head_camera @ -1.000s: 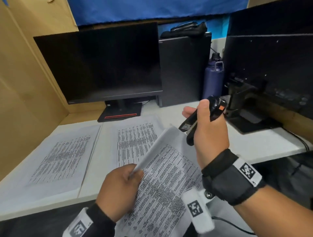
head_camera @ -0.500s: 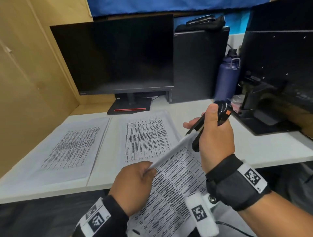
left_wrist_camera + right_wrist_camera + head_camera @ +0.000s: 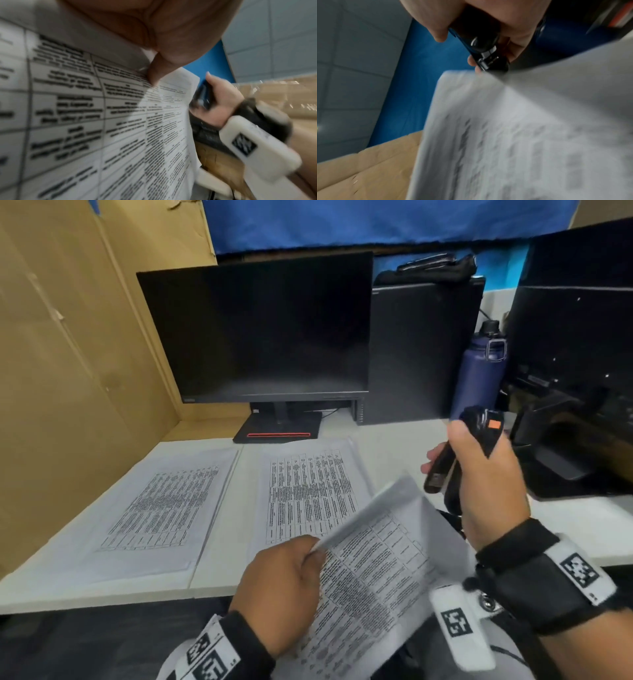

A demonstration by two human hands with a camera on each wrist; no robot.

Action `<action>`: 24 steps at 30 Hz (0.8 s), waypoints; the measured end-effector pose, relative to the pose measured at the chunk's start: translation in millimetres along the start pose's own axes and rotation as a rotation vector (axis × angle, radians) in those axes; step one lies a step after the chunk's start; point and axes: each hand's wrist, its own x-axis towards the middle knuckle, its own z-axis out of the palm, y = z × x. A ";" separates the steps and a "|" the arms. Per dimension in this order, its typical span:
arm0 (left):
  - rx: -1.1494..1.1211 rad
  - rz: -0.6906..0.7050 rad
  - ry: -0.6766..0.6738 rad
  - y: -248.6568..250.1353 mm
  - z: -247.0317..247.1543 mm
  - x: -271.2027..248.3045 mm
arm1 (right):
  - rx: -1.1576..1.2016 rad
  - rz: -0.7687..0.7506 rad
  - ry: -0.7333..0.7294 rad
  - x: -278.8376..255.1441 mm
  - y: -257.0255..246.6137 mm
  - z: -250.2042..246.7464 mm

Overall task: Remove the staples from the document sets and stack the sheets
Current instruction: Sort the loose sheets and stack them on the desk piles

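While a stapled document set [image 3: 373, 570] is pinched in the left hand [image 3: 281, 587], a black staple remover [image 3: 459, 457], gripped in the right hand [image 3: 486, 474], is held just above its raised corner; biting the staple appears next.

So the white tabletop [image 3: 394, 440] has two stacks of printed sheets lying flat: a left stack [image 3: 150, 508] toward the left edge and a middle stack [image 3: 308, 487] just beside it, not quite touching. Along the back edge sit a black monitor [image 3: 260, 337] on its stand, a black computer tower [image 3: 421, 350], and a dark blue water bottle [image 3: 479, 371] near the back right.
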 end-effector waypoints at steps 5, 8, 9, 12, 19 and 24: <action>-0.469 -0.339 0.072 -17.3 -54.0 60.8 | -0.501 0.194 0.059 45.6 8.2 -52.1; -0.556 -0.485 0.105 -41.3 -70.7 116.6 | -0.862 0.313 -0.090 55.8 26.9 -71.4; -0.523 -0.502 0.116 -44.3 -73.4 131.0 | -0.925 0.335 -0.140 56.7 34.1 -75.4; -0.424 -0.545 0.062 -49.4 -68.1 160.2 | -1.053 0.372 -0.206 57.1 50.0 -80.8; -0.334 -0.647 -0.050 -63.0 -36.3 180.7 | -1.185 0.348 -0.212 59.4 71.4 -85.1; -0.358 -0.709 -0.058 -63.3 -52.5 186.2 | -1.177 0.354 -0.164 56.6 71.1 -85.7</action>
